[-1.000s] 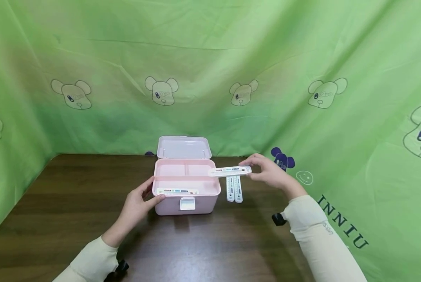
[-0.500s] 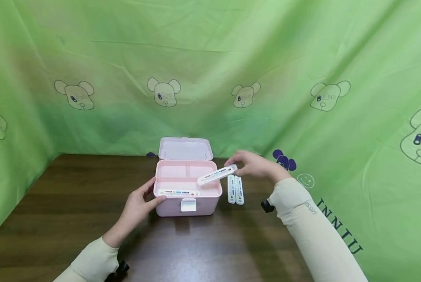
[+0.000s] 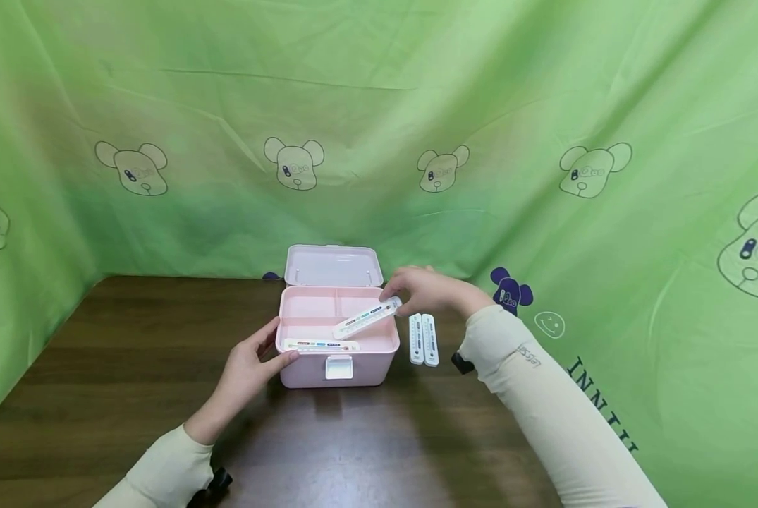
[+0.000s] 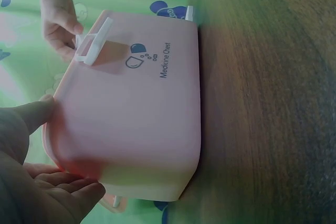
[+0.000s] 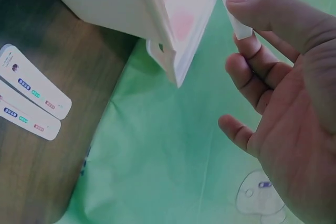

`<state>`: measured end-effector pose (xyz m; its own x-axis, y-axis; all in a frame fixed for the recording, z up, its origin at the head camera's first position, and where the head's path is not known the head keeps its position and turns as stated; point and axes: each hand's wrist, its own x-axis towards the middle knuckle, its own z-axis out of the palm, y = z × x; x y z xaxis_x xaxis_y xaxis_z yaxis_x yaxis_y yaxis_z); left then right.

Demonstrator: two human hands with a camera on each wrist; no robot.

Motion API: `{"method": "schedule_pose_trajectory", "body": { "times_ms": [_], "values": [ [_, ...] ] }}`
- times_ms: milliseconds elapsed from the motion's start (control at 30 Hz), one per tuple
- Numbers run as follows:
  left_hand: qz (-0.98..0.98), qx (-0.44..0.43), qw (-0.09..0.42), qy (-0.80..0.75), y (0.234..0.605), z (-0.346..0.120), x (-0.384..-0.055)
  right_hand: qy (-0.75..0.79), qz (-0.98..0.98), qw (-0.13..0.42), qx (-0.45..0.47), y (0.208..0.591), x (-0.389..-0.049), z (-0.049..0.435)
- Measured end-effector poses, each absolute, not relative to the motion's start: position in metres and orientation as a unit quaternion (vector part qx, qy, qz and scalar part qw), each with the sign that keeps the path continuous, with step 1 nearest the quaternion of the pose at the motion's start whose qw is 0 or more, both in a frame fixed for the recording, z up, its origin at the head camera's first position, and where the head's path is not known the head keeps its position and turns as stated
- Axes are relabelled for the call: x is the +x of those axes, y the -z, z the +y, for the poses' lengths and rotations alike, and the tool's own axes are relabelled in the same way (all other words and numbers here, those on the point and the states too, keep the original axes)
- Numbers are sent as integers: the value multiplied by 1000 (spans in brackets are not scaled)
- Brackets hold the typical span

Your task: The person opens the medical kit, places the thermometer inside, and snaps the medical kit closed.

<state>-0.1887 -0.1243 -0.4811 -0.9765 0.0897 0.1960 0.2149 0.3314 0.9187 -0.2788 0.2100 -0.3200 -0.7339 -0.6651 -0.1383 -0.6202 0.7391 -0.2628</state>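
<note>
Pink box (image 3: 375,372): landmark; on the wooden table (image 3: 131,367), front section undivided, rear split in two.
Held strip (image 3: 366,319): white, colour-printed, slanting above the box's front section, left end lower; contact with the box cannot be told.
Right hand (image 3: 426,289): over the box's right rim, thumb and fingers pinching the strip's upper end.
Left hand (image 3: 245,363): at the box's front left corner, thumb on the front rim, fingers against the left side, gripping it.
Advised handling: turn the strip parallel to the box's front wall, lower the far end first, release the pinch low; keep the left hand's steadying grip.
Lying strip (image 3: 321,345): inside the box, along the front wall; likely obstacle if the held one lands across it.
Long divider (image 3: 309,322): box's middle, behind the front section; may catch a slanted end.
Two loose strips (image 3: 416,340): on the table, right of the box, side by side, out of the way.
Lid (image 3: 334,267): tipped back behind the box.
Latch (image 3: 338,367): box's front, white.
Green curtain (image 3: 353,85): behind the box.
</note>
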Motion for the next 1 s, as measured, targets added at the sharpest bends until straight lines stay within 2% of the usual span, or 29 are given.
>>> {"method": "schedule_pose_trajectory", "body": {
  "times_ms": [467,1000],
  "values": [
    [-806,-97,57,581,477,-122,-185,20,923,97,-372,327,-275,179],
    [-802,-97,53,586,476,-123,-185,38,914,96,-391,348,-281,159]
  ]
}}
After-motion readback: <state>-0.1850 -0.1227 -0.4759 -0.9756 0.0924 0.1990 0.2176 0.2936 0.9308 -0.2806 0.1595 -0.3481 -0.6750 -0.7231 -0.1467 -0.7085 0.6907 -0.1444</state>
